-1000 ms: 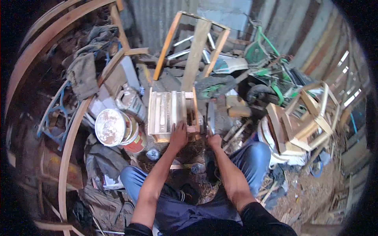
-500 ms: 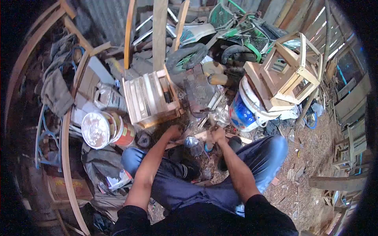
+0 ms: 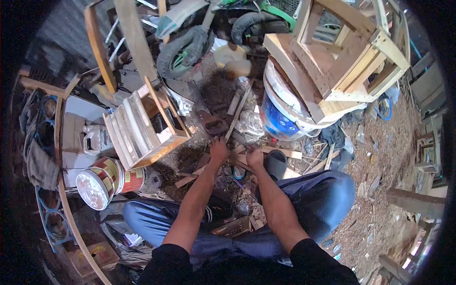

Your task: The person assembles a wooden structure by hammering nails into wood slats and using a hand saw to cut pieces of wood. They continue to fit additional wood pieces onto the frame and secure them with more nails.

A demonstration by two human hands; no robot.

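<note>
My left hand (image 3: pixel 219 151) reaches forward between my knees, its fingertips at the lower edge of a handsaw's handle (image 3: pixel 216 127). Whether they grip the handle is hidden from this angle. The saw's dark blade points away from me along the littered ground. Beside it, my right hand (image 3: pixel 255 157) is closed in a fist, palm side hidden, above thin wood strips. What it holds is too small to make out. A pale wooden board (image 3: pixel 285 153) lies just right of that hand, near a dark round cup-like object (image 3: pixel 275 164).
A slatted wooden stool (image 3: pixel 142 128) lies tipped at left, near paint buckets (image 3: pixel 92 190). At right, a wooden frame (image 3: pixel 351 61) rests on a blue-white bucket (image 3: pixel 280 114). Behind are a small wheel (image 3: pixel 180 52) and leaning planks (image 3: pixel 135 38). Wood scraps litter the ground.
The view has shifted, and the stool and buckets sit further left. My left hand has moved forward to the saw handle and closer to my right hand, which stays closed.
</note>
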